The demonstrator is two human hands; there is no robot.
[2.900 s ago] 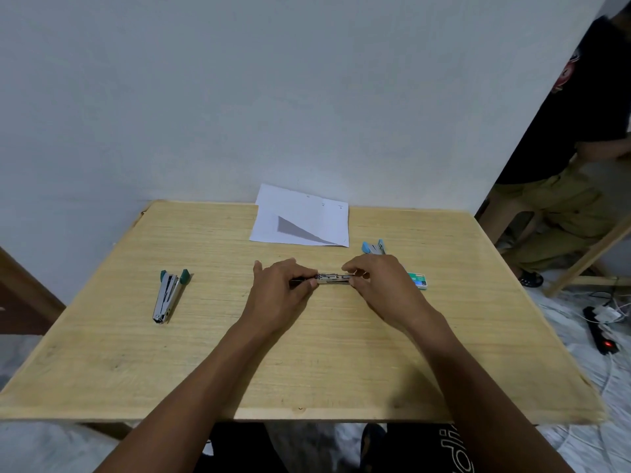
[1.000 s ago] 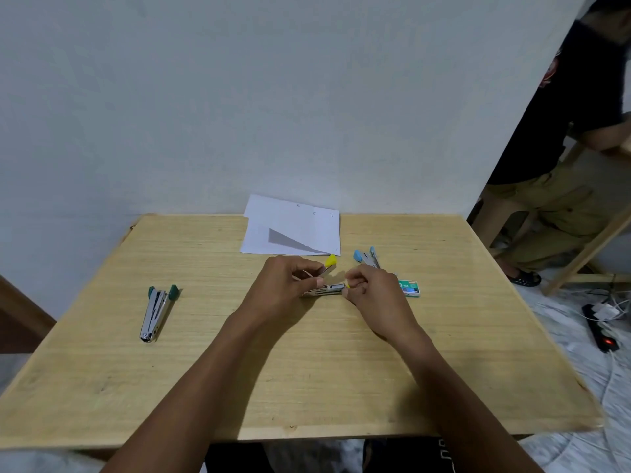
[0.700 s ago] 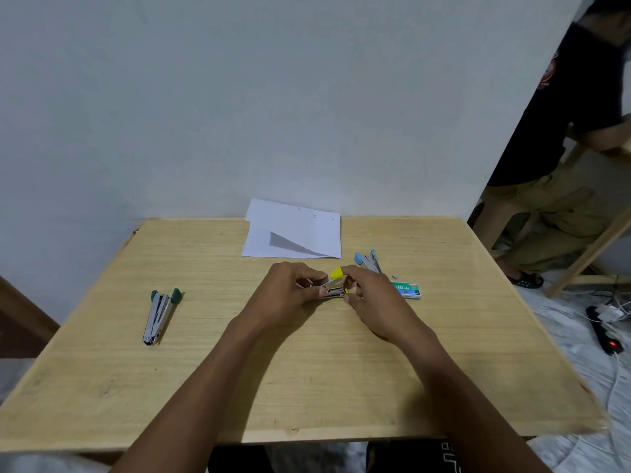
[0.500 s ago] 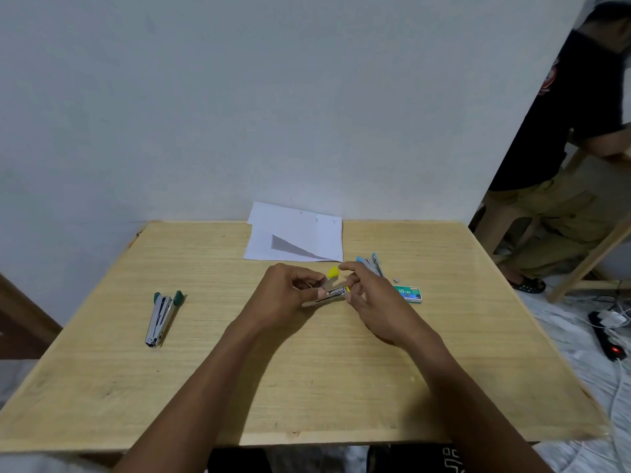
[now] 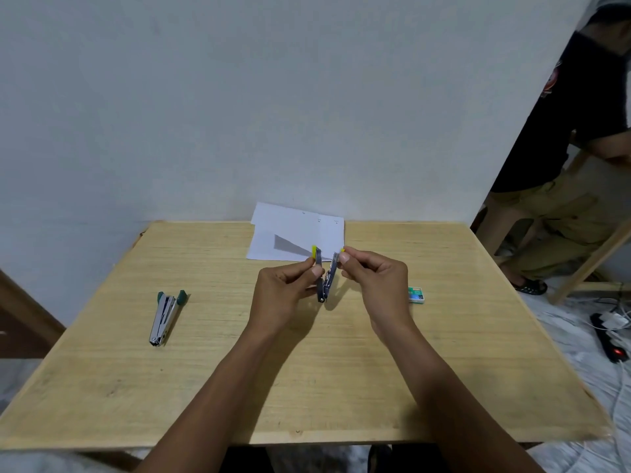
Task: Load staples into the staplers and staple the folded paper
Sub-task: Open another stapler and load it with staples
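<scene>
A small metal stapler with yellow tips [image 5: 323,279] is held upright above the table, its two arms spread in a V with the hinge pointing down. My left hand [image 5: 283,295] pinches its left arm and my right hand [image 5: 377,285] pinches its right arm. Folded white paper [image 5: 293,233] lies at the table's back edge against the wall. A green-tipped stapler [image 5: 165,315] rests on the left of the table. A small green staple box [image 5: 416,294] lies just right of my right hand. The blue-tipped stapler is hidden behind my right hand.
The wooden table [image 5: 307,387] stands against a white wall. A person in a black shirt [image 5: 573,158] sits at the far right beside a wooden frame. A power strip with cables [image 5: 611,339] lies on the floor to the right.
The yellow-tipped stapler has been lifted off the table and turned upright. Both hands have pulled its arms apart into a V. The camera has tilted slightly.
</scene>
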